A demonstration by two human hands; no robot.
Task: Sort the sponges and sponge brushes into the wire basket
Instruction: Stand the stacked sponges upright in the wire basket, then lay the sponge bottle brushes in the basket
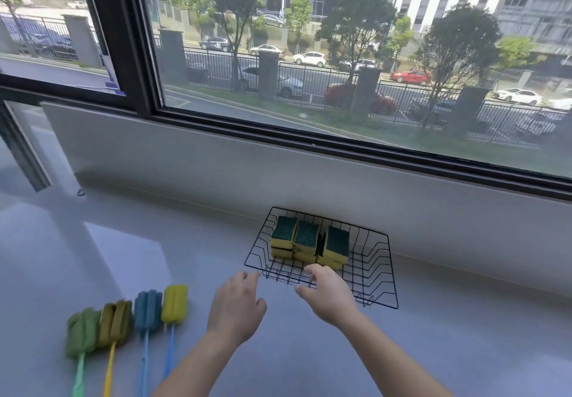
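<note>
The wire basket [376, 268] was set on the pale counter [433, 334] close under the window wall, at about 1 o'clock from the person. The sponges [309, 238] were already stacked in it, green sides up and packed side by side toward its 11 o'clock corner. This probably left the near and right part of the floor free for longer items. The right hand [328, 294] was held over the near rim at the basket's 6 o'clock. Its fingers were loosely bent and nothing was seen in its grasp; whether the fingertips touched the wire could not be told. The left hand [236, 307] was held just beside it at 9 o'clock, above the counter, relaxed and empty. Four sponge brushes were lined up at 8 o'clock from the basket, well apart from it: a green brush [82, 331], an olive brush [115, 322], a blue brush [148, 308] and a yellow brush [174, 303]. Their heads were pointed away and their handles toward the person, so each could be taken by the handle. The sponge step was judged finished, with the brushes not yet moved.
</note>
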